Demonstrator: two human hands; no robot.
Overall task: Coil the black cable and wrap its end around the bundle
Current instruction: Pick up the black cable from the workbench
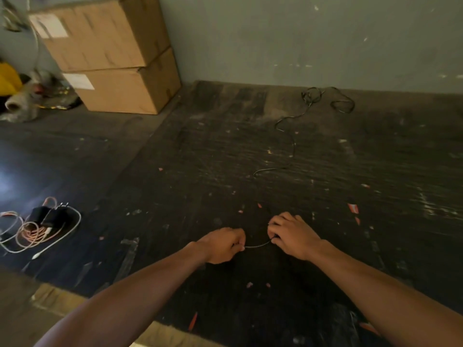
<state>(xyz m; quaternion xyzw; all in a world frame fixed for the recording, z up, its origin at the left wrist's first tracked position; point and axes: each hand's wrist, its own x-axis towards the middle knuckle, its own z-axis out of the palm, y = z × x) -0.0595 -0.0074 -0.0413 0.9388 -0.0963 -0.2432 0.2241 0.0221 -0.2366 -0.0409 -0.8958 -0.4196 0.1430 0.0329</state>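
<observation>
A thin black cable [292, 144] trails across the dark floor mat from loose loops near the far wall toward me. A short stretch of it sags between my two hands. My left hand [223, 244] pinches one end of that stretch with closed fingers. My right hand [292, 234] is closed on the cable a short way to the right. Both hands hover just above the mat. The cable's path between the floor curve and my right hand is hard to make out against the dark mat.
Two stacked cardboard boxes [112, 56] stand at the back left against the wall. Orange and white cables with black plug adapters [45, 221] lie on the floor at the left. Clutter with a yellow item [10, 78] sits at the far left. Small scraps dot the mat [200, 151].
</observation>
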